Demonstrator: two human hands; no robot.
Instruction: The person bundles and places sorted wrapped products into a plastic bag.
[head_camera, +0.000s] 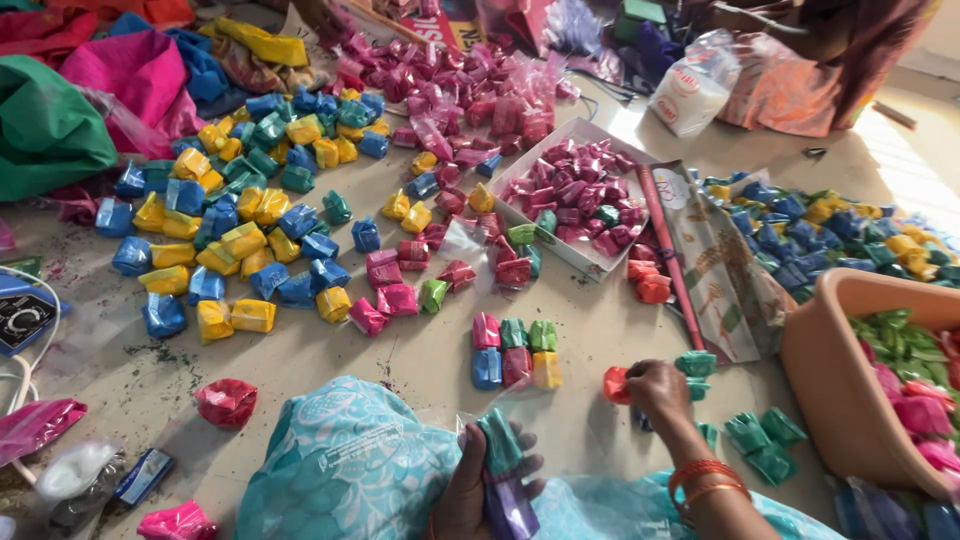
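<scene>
Head view: a clear bag (500, 455) with a green packet (497, 440) and a purple one (510, 505) inside sits low centre, the left hand (480, 490) closed around it over the lap. A loose grip could likely let the slippery plastic slide and spill the packets. Right of it, apart, the right hand (655, 388) closes on an orange packet (616, 385) on the floor (420, 350), beside green packets (760, 440); reaching may scatter them. A six-colour cluster (515, 352) lies just ahead, a tub (840, 385) further right.
</scene>
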